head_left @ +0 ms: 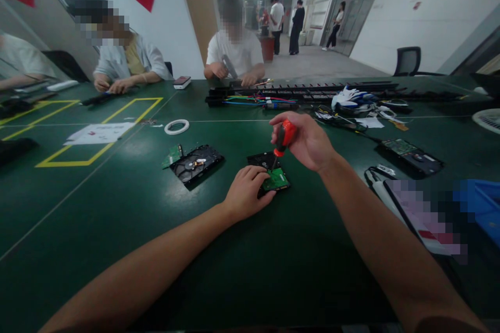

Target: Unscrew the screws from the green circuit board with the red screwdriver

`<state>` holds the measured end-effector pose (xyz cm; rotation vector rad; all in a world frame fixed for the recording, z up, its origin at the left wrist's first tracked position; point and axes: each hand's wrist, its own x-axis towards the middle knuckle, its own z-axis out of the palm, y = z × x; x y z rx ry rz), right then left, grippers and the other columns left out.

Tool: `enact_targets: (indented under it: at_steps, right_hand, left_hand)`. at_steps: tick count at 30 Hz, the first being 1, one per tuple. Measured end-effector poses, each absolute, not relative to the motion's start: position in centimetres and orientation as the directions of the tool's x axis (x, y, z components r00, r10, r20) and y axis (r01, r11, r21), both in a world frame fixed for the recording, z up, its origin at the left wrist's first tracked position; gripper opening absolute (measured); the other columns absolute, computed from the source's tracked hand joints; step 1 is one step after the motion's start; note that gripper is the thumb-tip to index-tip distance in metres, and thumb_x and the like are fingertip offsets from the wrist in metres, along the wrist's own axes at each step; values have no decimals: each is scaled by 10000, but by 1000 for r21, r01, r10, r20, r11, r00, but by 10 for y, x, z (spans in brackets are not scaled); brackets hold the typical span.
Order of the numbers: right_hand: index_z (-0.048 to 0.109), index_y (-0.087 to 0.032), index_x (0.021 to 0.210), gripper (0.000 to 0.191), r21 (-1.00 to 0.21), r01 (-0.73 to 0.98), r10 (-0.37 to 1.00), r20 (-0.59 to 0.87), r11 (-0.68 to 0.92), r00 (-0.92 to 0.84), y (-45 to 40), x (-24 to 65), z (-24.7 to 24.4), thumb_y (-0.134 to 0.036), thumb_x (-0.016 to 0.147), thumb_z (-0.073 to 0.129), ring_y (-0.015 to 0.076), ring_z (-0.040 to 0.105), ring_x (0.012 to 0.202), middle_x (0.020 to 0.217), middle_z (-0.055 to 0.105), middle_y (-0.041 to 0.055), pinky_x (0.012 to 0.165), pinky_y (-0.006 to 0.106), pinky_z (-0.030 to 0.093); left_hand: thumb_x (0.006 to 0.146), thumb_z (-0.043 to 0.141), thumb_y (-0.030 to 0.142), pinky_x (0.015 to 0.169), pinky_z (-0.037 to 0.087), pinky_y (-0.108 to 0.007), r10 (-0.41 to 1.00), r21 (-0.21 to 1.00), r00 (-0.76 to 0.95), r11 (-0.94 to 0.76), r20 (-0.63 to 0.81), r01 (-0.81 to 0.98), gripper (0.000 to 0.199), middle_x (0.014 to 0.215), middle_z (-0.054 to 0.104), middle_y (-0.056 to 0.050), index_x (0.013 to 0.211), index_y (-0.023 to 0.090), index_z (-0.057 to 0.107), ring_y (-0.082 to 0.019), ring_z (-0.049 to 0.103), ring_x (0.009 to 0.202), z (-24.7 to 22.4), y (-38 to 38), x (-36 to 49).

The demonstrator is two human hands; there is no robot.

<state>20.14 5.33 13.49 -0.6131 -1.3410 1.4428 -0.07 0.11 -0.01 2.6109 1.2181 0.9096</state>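
A hard drive with a green circuit board lies on the green table in front of me. Over its left side my left hand is closed, gripping the drive's edges with fingers and thumb. My right hand is wrapped round a red and black screwdriver, held nearly upright, its shaft pointing down at the circuit board. Whether the tip touches a screw is too small to tell. Left of my hands rests a second drive, with a loose green board beside it.
Another drive lies to the right, near a white device and a blue bin. A white tape ring is at left. Long black strips, cables and gloves lie farther back, where people sit.
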Motion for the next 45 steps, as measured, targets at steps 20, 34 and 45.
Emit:
enact_targets:
  at_steps: [20,34,45]
  right_hand:
    - [755,-225,999,344,-934,-342,882,247,106,-401,49,201,139,-555,935,682,167,616,712,798,657,5,763,344,562]
    - [700,-204,922,233,-920,-386,889,232,69,-396,51,202,138,-430,870,727,230,764,894,936,793,64,864,374,589]
    - [771,-177,905,214,-929,-315,875,308,193,-373,50,205,139,-382,903,707,163,666,790,822,682,13,771,306,544]
  left_hand:
    - [951,769,388,1120,537,-560,725,337,499,-673,475,658,336,1331,690,-108,1238,239,678,-329,639,1268,-1,1,0]
    - [966,760,387,1107,543,-550,708,320,503,-687,495,652,334,1325,695,-117,1241,219,674,-326,646,1250,-2,2,-1]
    - [958,769,389,1110,540,-561,714,322,502,-682,488,657,365,1343,688,-115,1267,224,668,-329,636,1269,-4,2,-2]
